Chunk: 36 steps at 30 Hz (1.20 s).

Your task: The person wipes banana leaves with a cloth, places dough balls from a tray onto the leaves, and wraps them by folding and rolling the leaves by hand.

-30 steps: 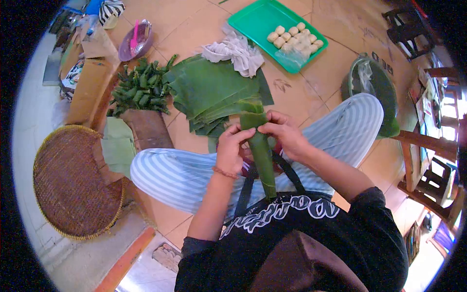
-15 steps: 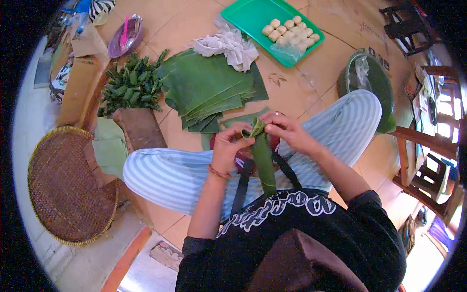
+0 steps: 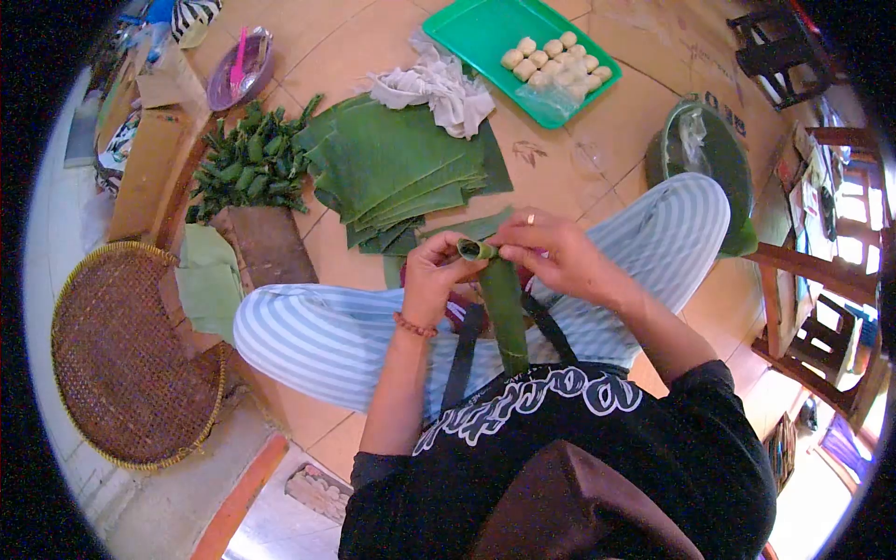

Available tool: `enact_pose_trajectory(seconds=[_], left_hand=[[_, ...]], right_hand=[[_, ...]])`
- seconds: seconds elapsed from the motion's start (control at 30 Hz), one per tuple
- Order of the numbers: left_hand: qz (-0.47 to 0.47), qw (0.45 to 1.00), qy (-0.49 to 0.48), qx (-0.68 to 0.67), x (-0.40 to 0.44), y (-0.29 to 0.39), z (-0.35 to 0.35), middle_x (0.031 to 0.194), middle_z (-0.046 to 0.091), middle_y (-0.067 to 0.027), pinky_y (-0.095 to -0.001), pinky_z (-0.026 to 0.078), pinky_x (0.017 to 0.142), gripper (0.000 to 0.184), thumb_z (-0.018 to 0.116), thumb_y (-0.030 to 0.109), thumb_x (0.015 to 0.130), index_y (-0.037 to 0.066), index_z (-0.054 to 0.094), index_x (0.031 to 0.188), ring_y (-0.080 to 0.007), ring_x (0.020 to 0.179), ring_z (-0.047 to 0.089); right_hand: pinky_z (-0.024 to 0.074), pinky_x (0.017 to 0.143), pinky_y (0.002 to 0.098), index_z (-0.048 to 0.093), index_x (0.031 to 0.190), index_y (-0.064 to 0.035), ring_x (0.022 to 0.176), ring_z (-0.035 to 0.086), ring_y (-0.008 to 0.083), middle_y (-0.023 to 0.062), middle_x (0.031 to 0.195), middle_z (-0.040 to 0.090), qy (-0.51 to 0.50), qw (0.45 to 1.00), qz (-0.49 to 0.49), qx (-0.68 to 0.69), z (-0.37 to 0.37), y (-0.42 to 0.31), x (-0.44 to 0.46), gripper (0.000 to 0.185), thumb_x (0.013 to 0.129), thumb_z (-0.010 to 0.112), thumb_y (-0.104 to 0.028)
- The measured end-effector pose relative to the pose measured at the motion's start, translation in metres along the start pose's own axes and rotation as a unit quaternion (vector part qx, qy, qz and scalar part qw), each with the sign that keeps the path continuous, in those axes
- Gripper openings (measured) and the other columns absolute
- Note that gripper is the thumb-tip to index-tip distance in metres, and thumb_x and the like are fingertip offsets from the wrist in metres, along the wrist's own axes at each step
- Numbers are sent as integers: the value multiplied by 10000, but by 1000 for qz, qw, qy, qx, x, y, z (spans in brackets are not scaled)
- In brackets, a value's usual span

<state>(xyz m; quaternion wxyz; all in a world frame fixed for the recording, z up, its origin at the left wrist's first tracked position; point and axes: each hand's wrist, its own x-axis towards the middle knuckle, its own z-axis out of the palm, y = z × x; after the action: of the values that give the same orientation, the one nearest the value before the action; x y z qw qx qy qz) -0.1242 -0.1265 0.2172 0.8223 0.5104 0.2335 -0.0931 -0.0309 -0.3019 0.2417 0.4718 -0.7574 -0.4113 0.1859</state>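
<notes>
Between my hands, above my lap, is a rolled banana leaf (image 3: 505, 308), its open round end at the top and its long tail hanging toward my shirt. My left hand (image 3: 439, 268) is closed on the left side of the rolled end. With thumb and fingers, my right hand (image 3: 551, 250) pinches the right side of the same end. Just beyond my hands lies a stack of cut banana leaves (image 3: 401, 168) on the tiled floor. A crumpled white cloth (image 3: 443, 93) rests on the far edge of the stack.
A green tray (image 3: 476, 42) with several dough balls (image 3: 560, 63) sits far ahead. Left are a pile of small leaf-wrapped bundles (image 3: 250, 161), a woven round basket (image 3: 140, 355) and a purple bowl (image 3: 229, 84). A green tub (image 3: 709, 154) stands beyond my right knee.
The leaf's top edge, loosely folded and sticking up before, is now rolled into a tight round opening. My right hand has shifted slightly and its fingers have turned down around the rim.
</notes>
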Motion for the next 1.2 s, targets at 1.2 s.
enact_pose_trajectory(seconds=[1.2], left_hand=[[-95, 985, 130, 60, 2, -9, -4, 677, 614, 3, -170, 368, 436, 166, 689, 176, 762, 17, 667, 803, -34, 493, 493]], right_hand=[[471, 602, 300, 619, 828, -23, 659, 583, 156, 49, 734, 626, -66, 980, 184, 51, -42, 129, 115, 216, 814, 594, -237]])
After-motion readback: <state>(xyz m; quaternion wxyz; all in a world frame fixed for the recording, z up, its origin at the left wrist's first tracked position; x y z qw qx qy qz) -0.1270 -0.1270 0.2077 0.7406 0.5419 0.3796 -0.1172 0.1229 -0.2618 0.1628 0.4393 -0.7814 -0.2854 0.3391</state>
